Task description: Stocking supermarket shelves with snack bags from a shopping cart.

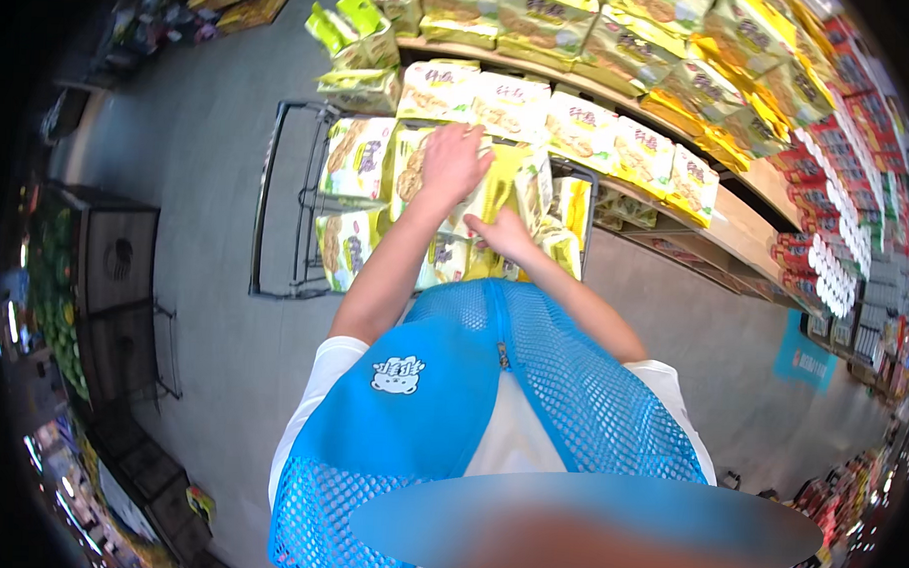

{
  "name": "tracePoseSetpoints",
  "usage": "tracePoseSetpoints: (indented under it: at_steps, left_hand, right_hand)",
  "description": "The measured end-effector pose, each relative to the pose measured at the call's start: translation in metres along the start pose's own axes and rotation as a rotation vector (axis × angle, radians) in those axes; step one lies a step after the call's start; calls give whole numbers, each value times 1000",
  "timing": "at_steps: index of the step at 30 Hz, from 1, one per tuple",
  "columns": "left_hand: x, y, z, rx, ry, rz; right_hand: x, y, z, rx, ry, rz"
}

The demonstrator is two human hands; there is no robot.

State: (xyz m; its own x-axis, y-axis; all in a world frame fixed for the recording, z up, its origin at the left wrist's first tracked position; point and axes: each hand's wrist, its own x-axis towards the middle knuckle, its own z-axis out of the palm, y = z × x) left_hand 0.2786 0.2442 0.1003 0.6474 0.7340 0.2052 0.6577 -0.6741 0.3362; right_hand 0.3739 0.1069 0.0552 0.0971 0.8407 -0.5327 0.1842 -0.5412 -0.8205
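Observation:
A black wire shopping cart [260,202] stands before me, loaded with several yellow and white food bags with biscuit-like pictures. My left hand [456,162] lies palm down over one of these bags, a white-fronted food bag [408,181], its fingers a little spread. Just to the right, my right hand [506,233] grips the lower part of a tilted food bag [503,184] with a yellow side, thumb showing. Both hands are close together, and the right fingers are partly hidden. Nearer my body are more packed bags [343,250], some hidden by my forearms.
Shelves [616,177] beyond the cart hold a row of white-fronted food bags [580,127], with more yellow bags above. Red packages with white tops [830,274] stand farther right. A dark produce stand [121,257] rises at left, across the grey floor [209,200].

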Motion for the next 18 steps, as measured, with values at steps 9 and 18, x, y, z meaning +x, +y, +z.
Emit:
tracePoseSetpoints:
  at_steps: [9,18]
  left_hand:
    - [-51,-49,40,117,-311,-317]
    - [-47,-52,36,39,-245,-313]
  right_hand:
    - [18,51,3,-157,-68,-162]
    - [14,40,-142,74,399,-248]
